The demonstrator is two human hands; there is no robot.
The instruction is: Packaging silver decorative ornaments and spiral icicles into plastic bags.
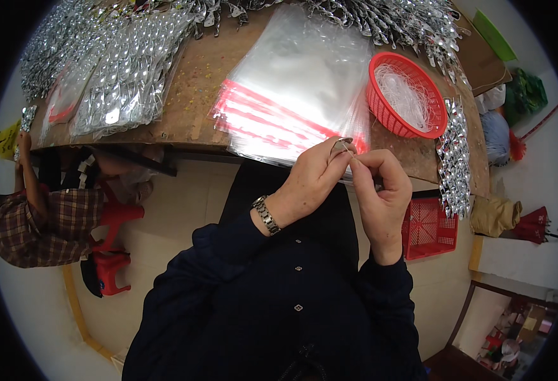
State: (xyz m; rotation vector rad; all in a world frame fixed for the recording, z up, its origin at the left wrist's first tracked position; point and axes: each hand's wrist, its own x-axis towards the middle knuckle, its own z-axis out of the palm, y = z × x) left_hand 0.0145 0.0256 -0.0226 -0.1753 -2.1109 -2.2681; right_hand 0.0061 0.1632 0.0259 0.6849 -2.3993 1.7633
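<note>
Brown table [197, 82] over pale tiled floor [180, 203]; hands [309, 178] [384, 190] pinch small silvery piece [342, 141]

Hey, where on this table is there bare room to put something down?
The brown table shows, just speckled, between the left silver pile and the clear bags. A smaller patch lies below the red basket, left of the right-hand silver strands. The far side is crowded with silver strands.
</note>
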